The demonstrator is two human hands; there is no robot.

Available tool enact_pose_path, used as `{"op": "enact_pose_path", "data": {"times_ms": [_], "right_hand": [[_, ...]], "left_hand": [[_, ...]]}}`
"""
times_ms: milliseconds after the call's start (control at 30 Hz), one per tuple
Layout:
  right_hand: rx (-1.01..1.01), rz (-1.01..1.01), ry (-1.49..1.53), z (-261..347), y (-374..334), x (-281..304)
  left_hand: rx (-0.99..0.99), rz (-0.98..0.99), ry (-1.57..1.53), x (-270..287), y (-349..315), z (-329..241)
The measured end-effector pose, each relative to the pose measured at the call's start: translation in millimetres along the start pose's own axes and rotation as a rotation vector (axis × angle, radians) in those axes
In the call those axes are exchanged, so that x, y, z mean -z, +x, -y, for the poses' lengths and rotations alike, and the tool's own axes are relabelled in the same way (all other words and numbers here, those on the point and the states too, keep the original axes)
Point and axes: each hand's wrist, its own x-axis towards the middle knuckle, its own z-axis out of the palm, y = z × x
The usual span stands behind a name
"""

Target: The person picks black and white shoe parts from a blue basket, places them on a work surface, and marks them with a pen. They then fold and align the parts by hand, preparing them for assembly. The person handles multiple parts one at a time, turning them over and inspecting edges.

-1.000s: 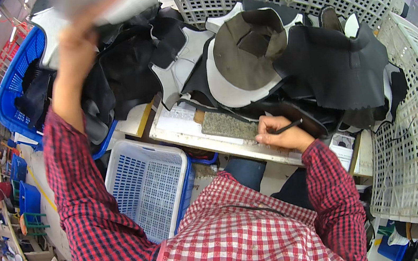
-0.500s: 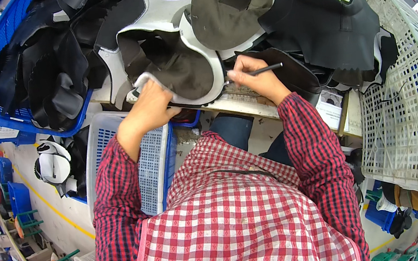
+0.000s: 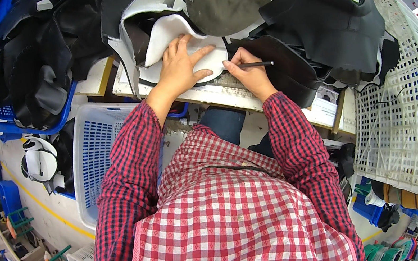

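Note:
A white-lined shoe upper lies at the near edge of the workbench, its white lining turned up. My left hand rests on that lining with its fingers spread, pressing it flat. Just to the right, my right hand grips a slim black pen, which points off to the right. The fingertips of this hand are beside the right edge of the white lining. Behind the lining sits an upper with a dark olive-brown inside. Black leather uppers are heaped to the right of my right hand.
A blue basket of black leather pieces stands at the left. Below it is a pale plastic basket. White crates border the right side, and a wooden ledge runs along the bench front.
My left hand has let go of the upper's left edge and moved right, onto the lining, now spread open. The white lining has been folded up over the dark inside. My right hand shifted slightly left.

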Motion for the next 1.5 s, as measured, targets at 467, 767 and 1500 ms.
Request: {"op": "enact_pose_path", "data": {"times_ms": [467,767,1500], "right_hand": [[0.041,-0.062,-0.184,-11.1,5.7,-10.2],[0.091,-0.052,-0.178,-16.5,5.2,-8.1],[0.361,0.003,0.086,-16.5,-6.1,-0.5]], "left_hand": [[-0.001,-0.010,-0.023,0.6,-2.3,-5.8],[-0.017,-0.047,-0.040,-2.1,-5.0,-5.7],[0.498,-0.666,-0.196,210.8,-34.6,31.5]]}}
